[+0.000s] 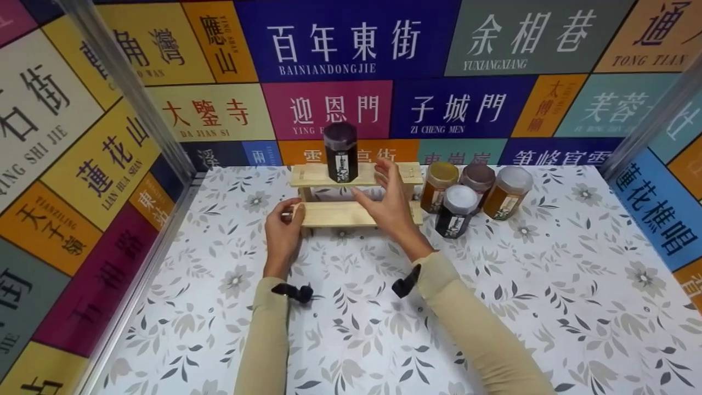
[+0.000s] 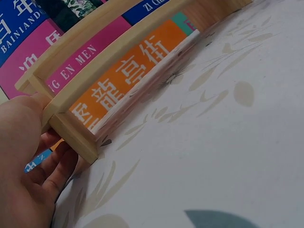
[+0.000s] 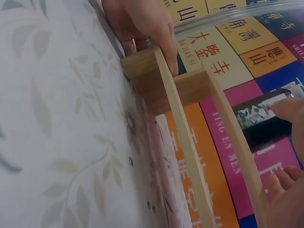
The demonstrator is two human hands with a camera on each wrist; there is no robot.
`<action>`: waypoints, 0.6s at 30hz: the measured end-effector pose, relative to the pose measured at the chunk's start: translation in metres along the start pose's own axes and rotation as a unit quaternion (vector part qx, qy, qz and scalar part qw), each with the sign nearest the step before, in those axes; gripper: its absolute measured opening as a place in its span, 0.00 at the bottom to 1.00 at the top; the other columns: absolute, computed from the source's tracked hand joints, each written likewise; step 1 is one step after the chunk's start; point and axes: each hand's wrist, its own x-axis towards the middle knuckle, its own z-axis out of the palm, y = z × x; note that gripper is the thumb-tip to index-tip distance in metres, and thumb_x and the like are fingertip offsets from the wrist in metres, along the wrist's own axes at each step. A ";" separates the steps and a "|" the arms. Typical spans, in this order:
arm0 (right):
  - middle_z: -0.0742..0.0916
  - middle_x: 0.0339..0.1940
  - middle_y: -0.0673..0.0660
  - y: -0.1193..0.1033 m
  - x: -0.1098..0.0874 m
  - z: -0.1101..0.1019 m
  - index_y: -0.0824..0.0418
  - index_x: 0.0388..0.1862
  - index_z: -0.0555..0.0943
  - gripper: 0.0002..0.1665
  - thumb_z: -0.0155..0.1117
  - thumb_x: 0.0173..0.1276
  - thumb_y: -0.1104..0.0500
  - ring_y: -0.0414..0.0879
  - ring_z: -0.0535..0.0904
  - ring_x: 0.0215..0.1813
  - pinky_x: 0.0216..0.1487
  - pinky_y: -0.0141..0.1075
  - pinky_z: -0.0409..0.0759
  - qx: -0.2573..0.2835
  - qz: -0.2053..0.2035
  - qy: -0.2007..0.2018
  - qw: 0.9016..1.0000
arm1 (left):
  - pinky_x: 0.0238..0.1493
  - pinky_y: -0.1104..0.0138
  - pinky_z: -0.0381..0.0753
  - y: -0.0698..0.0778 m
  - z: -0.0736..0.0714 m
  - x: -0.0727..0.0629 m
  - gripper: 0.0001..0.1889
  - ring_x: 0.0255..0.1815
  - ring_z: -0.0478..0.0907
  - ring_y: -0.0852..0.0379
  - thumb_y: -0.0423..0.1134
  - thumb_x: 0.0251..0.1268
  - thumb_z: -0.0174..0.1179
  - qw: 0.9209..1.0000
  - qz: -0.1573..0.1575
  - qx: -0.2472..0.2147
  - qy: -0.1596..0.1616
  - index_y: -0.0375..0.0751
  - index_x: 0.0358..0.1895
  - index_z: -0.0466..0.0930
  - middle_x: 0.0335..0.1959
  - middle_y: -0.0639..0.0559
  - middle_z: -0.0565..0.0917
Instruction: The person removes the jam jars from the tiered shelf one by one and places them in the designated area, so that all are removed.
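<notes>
A small two-step wooden rack (image 1: 337, 215) stands toward the back of the table. My left hand (image 1: 282, 226) grips the left end of its lower step; in the left wrist view the fingers of that hand (image 2: 59, 168) curl behind the end piece. On the upper step stands a dark jar (image 1: 341, 158) with a dark lid and a white label, upright and left of the middle. My right hand (image 1: 394, 206) is over the right part of the rack, fingers spread, right of the jar. In the right wrist view, its index fingertip overlaps the jar's label (image 3: 266, 111).
Right of the rack stand several more jars: one with a yellow lid (image 1: 440, 186), one with a dark lid (image 1: 477, 178), an amber one with a whitish lid (image 1: 507, 195) and a dark one with a white lid (image 1: 456, 213). Printed panels (image 1: 334, 38) rise behind the patterned tabletop (image 1: 351, 334).
</notes>
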 end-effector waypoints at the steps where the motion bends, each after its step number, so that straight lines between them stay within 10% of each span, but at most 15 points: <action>1: 0.72 0.83 0.56 -0.001 0.003 0.003 0.53 0.84 0.63 0.50 0.80 0.70 0.54 0.55 0.68 0.84 0.84 0.46 0.68 -0.001 0.006 -0.005 1.000 | 0.35 0.69 0.78 0.000 0.000 0.000 0.14 0.39 0.80 0.51 0.48 0.78 0.68 1.000 -0.001 0.000 0.000 0.49 0.58 0.89 0.47 0.48 0.86; 18: 0.73 0.82 0.59 -0.002 0.044 0.039 0.55 0.88 0.58 0.56 0.80 0.70 0.52 0.55 0.75 0.78 0.77 0.49 0.77 -0.042 0.016 -0.013 0.999 | 0.32 0.68 0.80 0.000 0.002 0.001 0.12 0.37 0.80 0.52 0.47 0.77 0.69 1.000 -0.006 -0.013 0.001 0.50 0.57 0.89 0.45 0.47 0.85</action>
